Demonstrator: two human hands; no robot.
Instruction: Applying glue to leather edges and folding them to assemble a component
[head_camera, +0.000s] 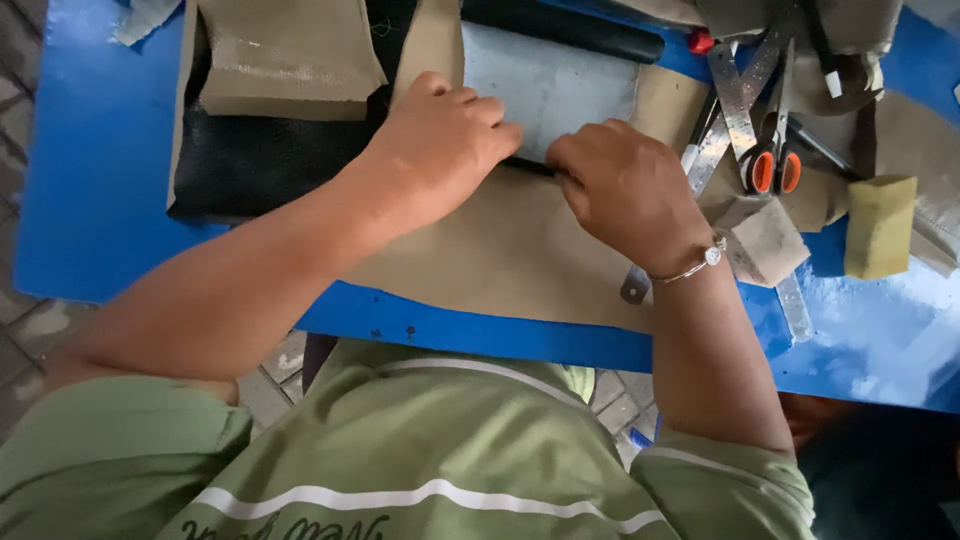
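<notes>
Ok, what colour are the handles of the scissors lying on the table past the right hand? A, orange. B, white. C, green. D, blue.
A: the scissors lie on the blue table just beyond the right hand, and their finger loops are plainly orange, with the metal blades pointing away from the person.

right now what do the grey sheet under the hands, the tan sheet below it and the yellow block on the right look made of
The grey sheet looks like coated fabric or faux leather: flat, dull silver sheen. The tan sheet looks like paperboard or lining material: matte, creaseless, cleanly cut edges. The yellow block looks like foam sponge: porous, soft-edged. Both the left hand and the right hand press at the grey sheet's lower edge.
</notes>
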